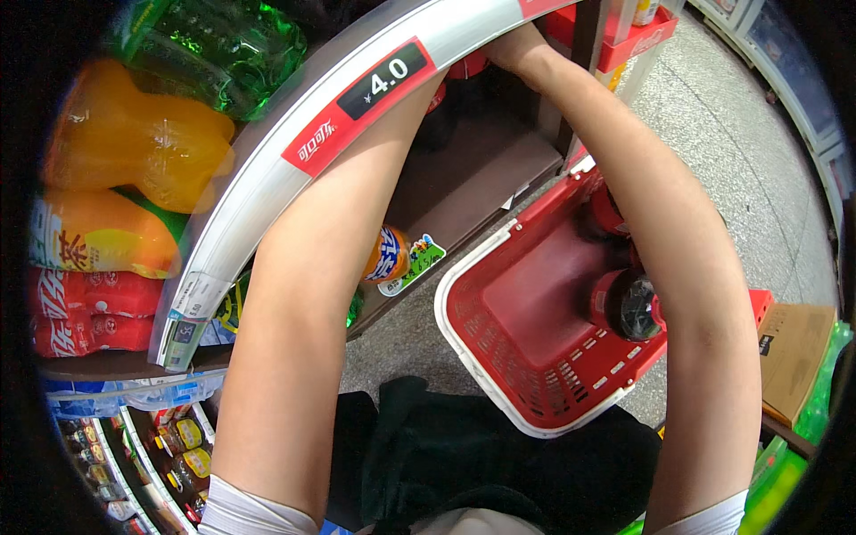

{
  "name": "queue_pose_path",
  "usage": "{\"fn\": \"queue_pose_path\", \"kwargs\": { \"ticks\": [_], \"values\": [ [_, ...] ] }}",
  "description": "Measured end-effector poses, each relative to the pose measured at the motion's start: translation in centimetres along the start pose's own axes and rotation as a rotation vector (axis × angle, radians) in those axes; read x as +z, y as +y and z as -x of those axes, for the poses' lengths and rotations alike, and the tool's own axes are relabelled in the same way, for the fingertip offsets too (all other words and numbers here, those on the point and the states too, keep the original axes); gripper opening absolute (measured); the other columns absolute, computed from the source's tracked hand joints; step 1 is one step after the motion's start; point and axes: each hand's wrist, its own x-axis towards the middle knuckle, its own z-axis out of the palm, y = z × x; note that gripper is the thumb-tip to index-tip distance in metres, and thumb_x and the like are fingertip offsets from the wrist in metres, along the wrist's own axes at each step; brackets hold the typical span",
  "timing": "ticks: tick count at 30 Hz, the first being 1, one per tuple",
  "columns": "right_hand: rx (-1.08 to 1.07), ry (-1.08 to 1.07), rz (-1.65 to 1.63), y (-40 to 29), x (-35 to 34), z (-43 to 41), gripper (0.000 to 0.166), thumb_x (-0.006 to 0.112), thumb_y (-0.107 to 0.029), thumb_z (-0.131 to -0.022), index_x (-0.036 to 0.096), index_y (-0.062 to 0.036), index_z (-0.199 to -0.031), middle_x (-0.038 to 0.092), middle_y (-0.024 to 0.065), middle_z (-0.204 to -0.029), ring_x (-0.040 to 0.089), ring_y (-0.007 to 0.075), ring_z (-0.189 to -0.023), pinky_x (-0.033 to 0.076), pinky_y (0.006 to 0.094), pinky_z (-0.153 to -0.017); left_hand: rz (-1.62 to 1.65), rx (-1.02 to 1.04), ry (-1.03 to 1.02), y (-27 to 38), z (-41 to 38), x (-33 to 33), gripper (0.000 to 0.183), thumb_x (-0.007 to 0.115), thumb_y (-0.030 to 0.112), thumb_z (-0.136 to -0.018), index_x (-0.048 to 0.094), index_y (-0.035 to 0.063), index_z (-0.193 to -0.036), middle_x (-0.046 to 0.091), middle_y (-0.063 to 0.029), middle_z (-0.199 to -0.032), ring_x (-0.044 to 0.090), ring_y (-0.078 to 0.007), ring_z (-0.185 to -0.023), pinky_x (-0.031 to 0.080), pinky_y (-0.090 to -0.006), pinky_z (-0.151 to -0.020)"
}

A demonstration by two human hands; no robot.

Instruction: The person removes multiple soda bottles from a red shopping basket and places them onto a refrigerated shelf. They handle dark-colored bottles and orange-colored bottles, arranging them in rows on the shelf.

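Both my arms reach forward to a drinks shelf. My left hand is hidden beneath the white shelf edge [247, 207] with its red price strip [361, 107]. My right hand [515, 50] shows only in part at the top, beside red-labelled bottles [468, 65] under that edge; its fingers are hidden. Below my right arm stands a red plastic shopping basket [535, 314] with a white handle, holding several dark cola bottles [625, 304] with red labels. An orange soda bottle [388, 254] lies on the lower shelf [481, 167], near a green handwritten tag [418, 267].
Orange drink bottles [134, 140], green bottles [221, 53] and red cola bottles [97, 311] fill the upper shelf at left. Jars [190, 461] stand on shelves at lower left. A cardboard box [796, 361] is at right, beside green bottles [819, 388]. Cabinets [789, 80] curve along the upper right.
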Motion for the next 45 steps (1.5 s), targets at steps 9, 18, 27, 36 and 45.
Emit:
{"fn": "queue_pose_path", "kwargs": {
  "ticks": [9, 18, 27, 36, 45],
  "values": [
    [-0.53, 0.138, 0.461, 4.4, 1.5, 1.0, 0.043, 0.063, -0.01, -0.094, 0.058, -0.0028, -0.136, 0.056, 0.0171, -0.144, 0.048, 0.0293, -0.137, 0.034, 0.0375, -0.117, -0.002, 0.065, 0.015, 0.2, -1.1, 1.8, 0.069, 0.073, 0.048, -0.087, 0.059, 0.0025, -0.137, 0.064, -0.0193, -0.135, 0.059, -0.0322, -0.127, 0.042, -0.0381, -0.108],
    [0.359, -0.038, -0.296, 1.3, -1.6, 6.2, 0.129, 0.096, -0.051, -0.053, 0.032, -0.003, -0.154, 0.048, 0.0298, -0.145, 0.05, 0.0411, -0.136, 0.043, 0.0422, -0.115, -0.05, 0.1, 0.041, 0.7, -2.1, 3.7, 0.074, 0.076, 0.054, -0.082, 0.062, 0.0037, -0.134, 0.066, -0.0199, -0.131, 0.061, -0.034, -0.124, 0.045, -0.0388, -0.105],
    [0.691, 0.116, -0.405, -4.3, -2.0, 13.4, 0.117, 0.094, -0.037, -0.062, 0.029, -0.003, -0.154, 0.064, 0.0273, -0.131, 0.063, 0.0366, -0.125, 0.05, 0.0413, -0.104, 0.153, 0.223, 0.062, 2.9, 4.8, 2.8, 0.045, 0.083, 0.031, -0.077, 0.074, 0.0083, -0.114, 0.077, -0.0105, -0.107, 0.073, -0.024, -0.101, 0.053, -0.0348, -0.095],
    [0.583, 0.355, -0.533, -8.3, -1.6, 18.7, 0.123, 0.099, -0.011, -0.046, 0.034, -0.0094, -0.151, 0.053, 0.0214, -0.136, 0.054, 0.0405, -0.127, 0.047, 0.0462, -0.108, 0.372, 0.312, -0.02, 3.7, 11.5, -0.6, 0.032, 0.078, 0.02, -0.077, 0.076, 0.0004, -0.103, 0.074, -0.0152, -0.119, 0.063, -0.0359, -0.124, 0.043, -0.0424, -0.113],
    [0.444, 0.372, -0.889, -15.4, -9.1, 21.5, 0.108, 0.094, -0.005, -0.061, 0.031, -0.0035, -0.148, 0.047, 0.0143, -0.139, 0.053, 0.0285, -0.129, 0.047, 0.0395, -0.109, 0.279, 0.576, 0.0, 11.0, 17.7, -7.3, 0.023, 0.079, 0.008, -0.079, 0.075, -0.0013, -0.099, 0.077, -0.0124, -0.109, 0.065, -0.0317, -0.125, 0.046, -0.0445, -0.11]
  ]
}}
